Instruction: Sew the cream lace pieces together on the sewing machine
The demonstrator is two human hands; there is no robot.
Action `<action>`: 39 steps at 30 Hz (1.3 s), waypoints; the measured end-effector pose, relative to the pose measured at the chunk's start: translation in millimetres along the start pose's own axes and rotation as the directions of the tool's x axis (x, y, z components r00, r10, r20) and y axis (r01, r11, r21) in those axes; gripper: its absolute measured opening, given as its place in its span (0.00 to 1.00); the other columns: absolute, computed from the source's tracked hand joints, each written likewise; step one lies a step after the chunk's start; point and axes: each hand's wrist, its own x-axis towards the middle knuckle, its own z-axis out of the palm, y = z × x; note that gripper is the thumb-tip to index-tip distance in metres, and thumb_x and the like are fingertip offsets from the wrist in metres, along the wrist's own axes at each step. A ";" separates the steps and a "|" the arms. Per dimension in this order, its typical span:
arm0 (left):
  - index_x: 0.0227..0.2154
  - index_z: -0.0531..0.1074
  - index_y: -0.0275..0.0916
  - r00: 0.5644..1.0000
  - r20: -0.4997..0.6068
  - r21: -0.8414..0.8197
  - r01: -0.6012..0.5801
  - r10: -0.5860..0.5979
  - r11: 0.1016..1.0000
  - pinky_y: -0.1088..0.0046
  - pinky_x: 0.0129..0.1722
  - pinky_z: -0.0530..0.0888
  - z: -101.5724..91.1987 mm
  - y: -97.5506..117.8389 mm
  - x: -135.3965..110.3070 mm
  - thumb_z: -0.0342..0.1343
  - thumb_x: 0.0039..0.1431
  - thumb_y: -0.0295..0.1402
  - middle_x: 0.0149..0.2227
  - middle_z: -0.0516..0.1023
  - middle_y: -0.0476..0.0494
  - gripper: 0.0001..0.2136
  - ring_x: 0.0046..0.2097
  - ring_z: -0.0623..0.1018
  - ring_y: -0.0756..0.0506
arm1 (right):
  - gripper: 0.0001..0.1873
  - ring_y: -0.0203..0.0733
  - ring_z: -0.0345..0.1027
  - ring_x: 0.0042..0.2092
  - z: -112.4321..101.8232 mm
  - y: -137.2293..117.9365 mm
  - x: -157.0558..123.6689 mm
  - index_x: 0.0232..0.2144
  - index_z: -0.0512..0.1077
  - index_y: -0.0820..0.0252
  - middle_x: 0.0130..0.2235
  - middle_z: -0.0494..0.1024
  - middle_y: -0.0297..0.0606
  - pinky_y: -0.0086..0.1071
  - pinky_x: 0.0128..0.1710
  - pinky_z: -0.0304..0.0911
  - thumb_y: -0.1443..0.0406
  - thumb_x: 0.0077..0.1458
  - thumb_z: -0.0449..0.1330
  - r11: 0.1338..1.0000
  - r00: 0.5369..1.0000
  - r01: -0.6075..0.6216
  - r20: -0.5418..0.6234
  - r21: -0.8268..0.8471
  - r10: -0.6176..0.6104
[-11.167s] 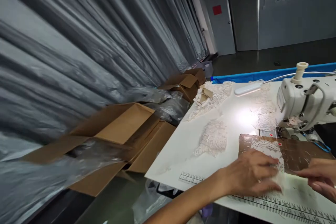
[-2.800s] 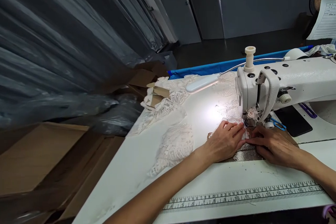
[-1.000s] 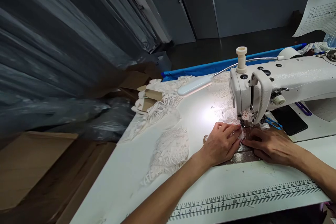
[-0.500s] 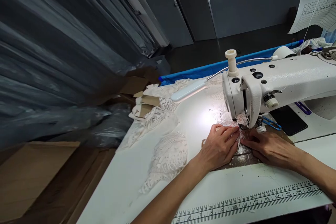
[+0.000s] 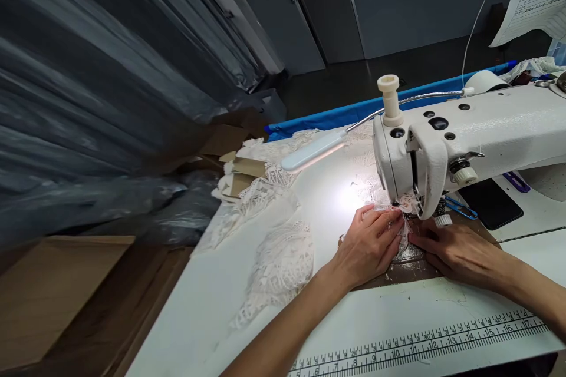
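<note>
At the head of the white sewing machine [image 5: 499,126], pale lace fabric [image 5: 405,204] lies bunched under the needle area. My left hand [image 5: 370,244] presses down on the lace just left of the presser foot, its fingers bent and close together. On the other side my right hand [image 5: 457,253] pinches the lace edge with thumb and forefinger; its fingertips are partly hidden behind the machine head. Beneath both hands is a shiny metallic-brown plate [image 5: 409,271]. A lit lamp bar [image 5: 313,151] on a bendy neck shines onto the work.
Lace pieces [image 5: 283,259] lie on the white table [image 5: 190,318] to the left. A black phone [image 5: 490,204], blue snips [image 5: 460,207] and a purple tool [image 5: 516,182] sit under the machine arm. A printed ruler [image 5: 424,347] runs along the front edge. Cardboard boxes [image 5: 66,294] stand at left.
The view has shifted slightly. The pink-white lace bunch at the needle sits a little differently. Both hands stay almost in place on the fabric.
</note>
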 end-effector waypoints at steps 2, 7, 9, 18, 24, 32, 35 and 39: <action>0.48 0.68 0.36 1.000 0.004 -0.011 0.006 -0.006 1.000 0.55 0.47 0.69 0.8 -0.2 -0.5 0.46 0.62 0.27 0.47 0.76 0.37 0.13 0.46 0.74 0.42 | 0.23 0.40 0.65 0.32 -1.0 -0.6 0.4 0.47 0.69 0.65 0.40 0.71 0.47 0.32 0.28 0.63 0.78 0.50 0.47 1.000 1.000 -0.004 0.006 0.000 0.004; 0.48 0.68 0.37 1.000 0.013 -0.040 0.025 -0.024 0.999 0.53 0.48 0.68 2.1 -0.8 -1.4 0.46 0.62 0.27 0.48 0.76 0.38 0.13 0.46 0.75 0.42 | 0.23 0.39 0.66 0.31 -4.3 -2.3 1.3 0.47 0.70 0.64 0.41 0.72 0.47 0.31 0.27 0.64 0.78 0.50 0.48 1.000 1.000 -0.018 0.013 0.020 0.017; 0.48 0.68 0.37 1.000 0.013 -0.044 0.029 -0.028 0.999 0.53 0.48 0.68 1.4 -0.5 -1.0 0.46 0.62 0.27 0.48 0.76 0.38 0.13 0.45 0.75 0.42 | 0.22 0.39 0.66 0.31 -5.4 -1.7 0.5 0.46 0.70 0.63 0.41 0.72 0.47 0.30 0.27 0.63 0.77 0.50 0.48 1.000 1.000 -0.024 0.014 0.020 0.024; 0.44 0.70 0.35 0.999 0.002 -0.006 0.048 -0.048 0.999 0.54 0.48 0.70 -3.0 3.0 1.8 0.47 0.62 0.27 0.43 0.76 0.37 0.11 0.40 0.75 0.44 | 0.21 0.39 0.66 0.30 -5.8 1.0 -2.0 0.50 0.70 0.51 0.41 0.73 0.42 0.27 0.24 0.58 0.69 0.55 0.52 0.991 0.992 -0.126 -0.007 -0.038 0.126; 0.44 0.70 0.36 0.998 0.034 -0.013 0.055 -0.055 0.998 0.54 0.50 0.68 -2.0 1.9 0.4 0.46 0.62 0.28 0.43 0.77 0.39 0.11 0.41 0.75 0.44 | 0.20 0.40 0.67 0.34 -6.1 -2.7 0.4 0.47 0.72 0.54 0.44 0.72 0.44 0.29 0.29 0.64 0.71 0.53 0.53 0.995 0.995 -0.094 0.025 -0.026 0.095; 0.41 0.71 0.33 0.999 0.029 0.024 0.034 -0.034 0.999 0.53 0.50 0.68 -3.3 3.4 2.1 0.47 0.62 0.26 0.43 0.78 0.38 0.09 0.43 0.76 0.44 | 0.20 0.41 0.68 0.35 -3.9 -1.6 -0.4 0.48 0.73 0.53 0.43 0.73 0.43 0.30 0.31 0.66 0.71 0.53 0.53 0.992 0.992 -0.123 -0.018 0.027 0.123; 0.42 0.71 0.34 0.999 0.023 0.035 0.029 -0.030 0.999 0.51 0.52 0.66 -3.4 3.9 1.6 0.47 0.63 0.27 0.43 0.78 0.38 0.10 0.43 0.76 0.43 | 0.19 0.39 0.68 0.34 -3.9 -2.0 0.1 0.46 0.74 0.53 0.41 0.73 0.42 0.30 0.30 0.66 0.70 0.54 0.53 0.991 0.991 -0.127 -0.043 0.046 0.129; 0.44 0.70 0.34 1.000 -0.007 0.045 0.019 -0.018 0.999 0.49 0.53 0.65 -1.5 3.6 0.5 0.47 0.62 0.27 0.45 0.78 0.39 0.10 0.42 0.75 0.43 | 0.18 0.37 0.68 0.31 -4.3 -2.5 0.4 0.46 0.74 0.53 0.39 0.74 0.41 0.29 0.29 0.66 0.70 0.56 0.52 0.990 0.990 -0.130 -0.041 0.049 0.132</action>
